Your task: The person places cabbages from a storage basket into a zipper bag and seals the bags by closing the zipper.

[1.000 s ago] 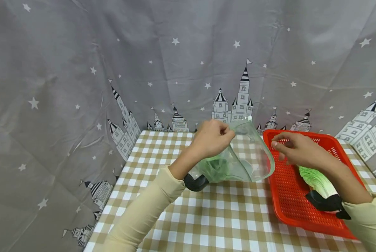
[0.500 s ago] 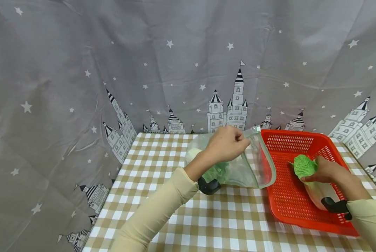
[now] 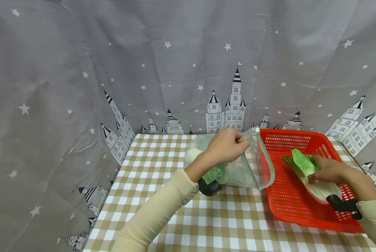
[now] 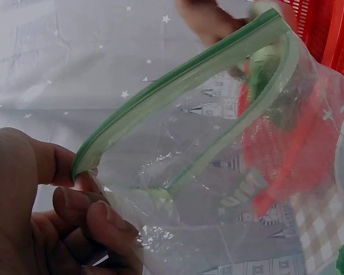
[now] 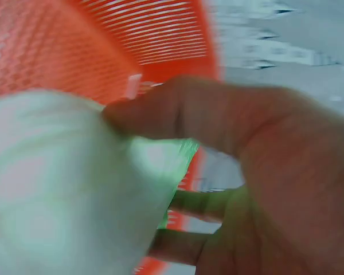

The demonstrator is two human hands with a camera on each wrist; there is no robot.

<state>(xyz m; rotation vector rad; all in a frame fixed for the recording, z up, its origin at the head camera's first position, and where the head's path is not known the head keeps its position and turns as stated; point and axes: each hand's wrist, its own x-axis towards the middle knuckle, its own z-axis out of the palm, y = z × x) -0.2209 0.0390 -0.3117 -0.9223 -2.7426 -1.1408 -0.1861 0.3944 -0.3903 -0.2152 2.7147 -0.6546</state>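
Observation:
My left hand (image 3: 227, 145) pinches the edge of a clear zip bag (image 3: 239, 171) with a green seal. The bag's mouth gapes toward the right, as the left wrist view also shows. Inside the bag lies a leafy vegetable (image 3: 214, 174) with a white base, partly hidden by my forearm. Over at the right, my right hand (image 3: 331, 171) grips a head of napa cabbage (image 3: 321, 189) around its middle, thumb on one side and fingers on the other. Its pale base (image 5: 57, 189) fills much of the blurred right wrist view.
A red perforated plastic basket (image 3: 285, 210) stands at the table's right, under the right hand and close beside the bag's mouth. The table wears a brown-and-white checked cloth (image 3: 219, 224). Behind it hangs a grey curtain (image 3: 175, 70) printed with stars and castles.
My right hand has come down into the basket and taken hold of the cabbage, which has since tilted. My left hand with the bag has shifted slightly right and down.

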